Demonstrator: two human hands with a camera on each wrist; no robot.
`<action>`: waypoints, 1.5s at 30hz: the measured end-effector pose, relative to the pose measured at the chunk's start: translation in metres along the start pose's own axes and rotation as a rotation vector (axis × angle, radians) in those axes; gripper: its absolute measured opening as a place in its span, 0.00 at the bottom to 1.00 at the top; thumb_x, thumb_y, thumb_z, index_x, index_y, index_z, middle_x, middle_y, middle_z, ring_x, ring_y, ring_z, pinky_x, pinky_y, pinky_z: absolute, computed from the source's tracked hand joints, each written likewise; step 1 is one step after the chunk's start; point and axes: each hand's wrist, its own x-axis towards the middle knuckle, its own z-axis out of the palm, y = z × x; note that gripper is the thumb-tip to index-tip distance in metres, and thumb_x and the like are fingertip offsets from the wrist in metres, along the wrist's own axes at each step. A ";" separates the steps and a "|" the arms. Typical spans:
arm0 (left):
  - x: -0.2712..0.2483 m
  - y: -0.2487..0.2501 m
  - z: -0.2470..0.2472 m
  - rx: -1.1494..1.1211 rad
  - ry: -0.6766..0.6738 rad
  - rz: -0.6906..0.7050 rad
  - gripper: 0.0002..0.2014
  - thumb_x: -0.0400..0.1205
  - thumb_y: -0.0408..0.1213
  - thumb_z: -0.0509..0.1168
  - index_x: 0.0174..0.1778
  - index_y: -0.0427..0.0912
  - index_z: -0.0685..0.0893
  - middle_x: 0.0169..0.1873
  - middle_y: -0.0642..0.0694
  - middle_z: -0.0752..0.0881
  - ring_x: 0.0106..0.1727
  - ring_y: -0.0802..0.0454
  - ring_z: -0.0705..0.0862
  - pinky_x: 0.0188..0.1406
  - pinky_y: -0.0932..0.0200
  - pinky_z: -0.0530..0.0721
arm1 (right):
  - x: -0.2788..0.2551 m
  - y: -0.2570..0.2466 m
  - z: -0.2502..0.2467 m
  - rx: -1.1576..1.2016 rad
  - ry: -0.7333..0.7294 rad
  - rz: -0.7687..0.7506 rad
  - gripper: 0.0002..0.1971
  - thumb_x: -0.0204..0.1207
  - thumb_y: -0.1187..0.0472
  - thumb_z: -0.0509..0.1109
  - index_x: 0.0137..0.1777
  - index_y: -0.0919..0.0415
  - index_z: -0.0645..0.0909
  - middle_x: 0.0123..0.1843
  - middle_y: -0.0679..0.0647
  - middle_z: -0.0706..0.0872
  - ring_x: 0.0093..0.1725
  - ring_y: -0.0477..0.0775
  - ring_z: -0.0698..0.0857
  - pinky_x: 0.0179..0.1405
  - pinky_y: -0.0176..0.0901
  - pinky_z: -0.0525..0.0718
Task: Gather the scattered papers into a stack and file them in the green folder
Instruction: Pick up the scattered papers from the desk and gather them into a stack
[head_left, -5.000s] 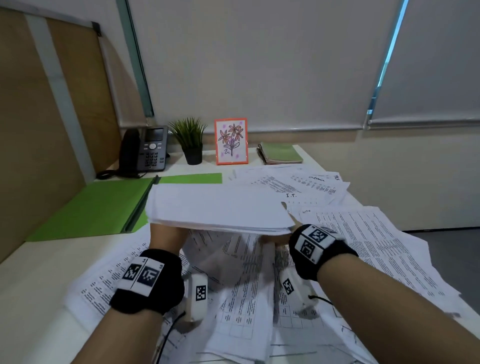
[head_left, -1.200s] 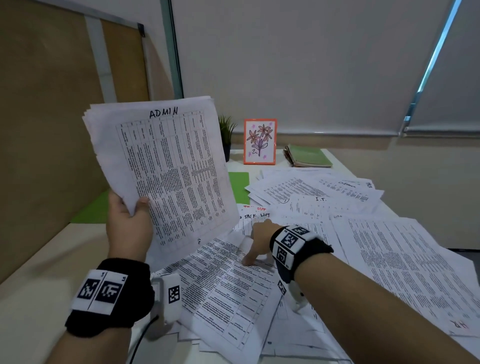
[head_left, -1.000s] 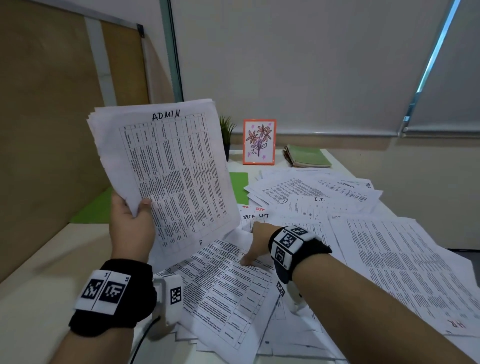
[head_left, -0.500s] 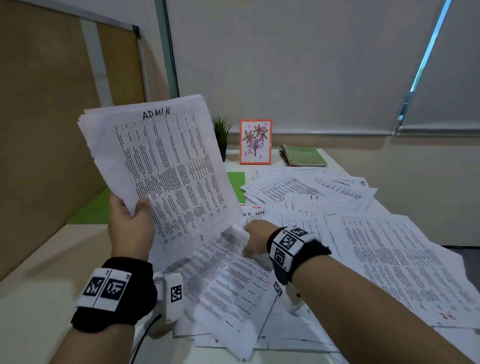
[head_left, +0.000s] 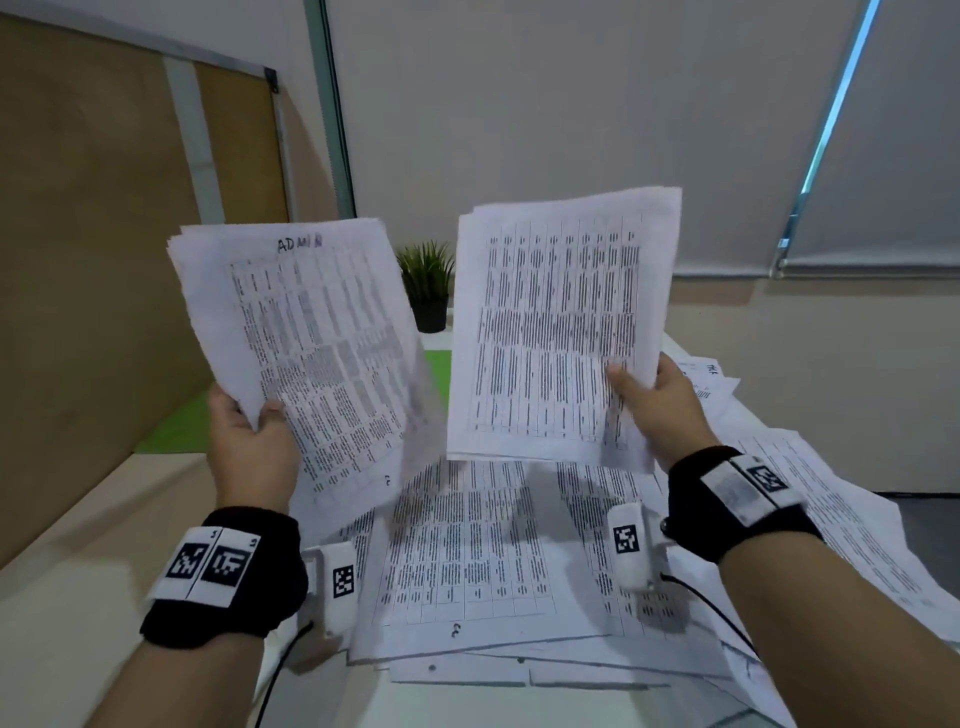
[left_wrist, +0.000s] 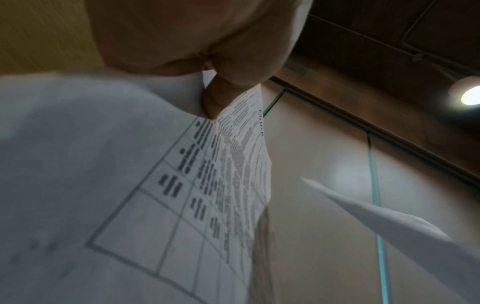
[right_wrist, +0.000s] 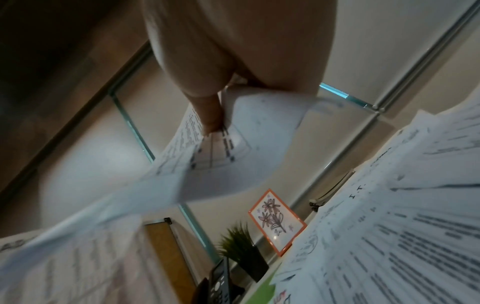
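Note:
My left hand (head_left: 249, 431) grips the lower left corner of a paper stack (head_left: 306, 353) headed ADMIN, held upright above the desk; the left wrist view shows the thumb pinching that stack (left_wrist: 182, 185). My right hand (head_left: 654, 400) pinches the lower right edge of a second bundle of printed sheets (head_left: 556, 322), raised beside the first; in the right wrist view the thumb lies on these sheets (right_wrist: 233, 148). More scattered papers (head_left: 493, 551) cover the desk below both hands. Strips of the green folder (head_left: 176, 426) show behind the left stack.
A potted plant (head_left: 427, 283) stands at the desk's back, between the two raised bundles. An orange-framed flower picture (right_wrist: 276, 221) and a desk phone (right_wrist: 221, 286) appear in the right wrist view. A brown partition (head_left: 93, 260) bounds the left side; the papers overhang the desk's right edge (head_left: 883, 571).
My right hand, which was pressing on papers on the desk, has lifted a bundle of sheets up beside the ADMIN stack. The left hand has kept holding its stack up.

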 end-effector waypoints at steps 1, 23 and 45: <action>-0.001 0.002 0.003 -0.007 -0.030 -0.008 0.14 0.83 0.30 0.58 0.62 0.50 0.75 0.54 0.47 0.82 0.55 0.45 0.81 0.55 0.54 0.76 | -0.002 -0.001 0.003 0.030 -0.011 -0.001 0.12 0.77 0.55 0.70 0.57 0.59 0.79 0.48 0.53 0.87 0.51 0.55 0.85 0.58 0.52 0.83; -0.031 0.035 0.052 -0.325 -0.323 -0.030 0.13 0.79 0.34 0.67 0.58 0.50 0.78 0.55 0.54 0.86 0.61 0.53 0.85 0.63 0.53 0.81 | -0.020 -0.008 0.043 0.109 -0.118 -0.139 0.37 0.66 0.56 0.80 0.67 0.46 0.58 0.58 0.51 0.78 0.48 0.48 0.88 0.42 0.37 0.88; -0.027 -0.003 0.044 0.169 -0.408 -0.108 0.18 0.85 0.37 0.60 0.71 0.48 0.73 0.57 0.48 0.83 0.58 0.45 0.82 0.61 0.48 0.78 | -0.024 0.008 0.043 -0.440 -0.377 0.166 0.23 0.78 0.56 0.70 0.69 0.57 0.65 0.52 0.48 0.81 0.51 0.53 0.82 0.49 0.44 0.80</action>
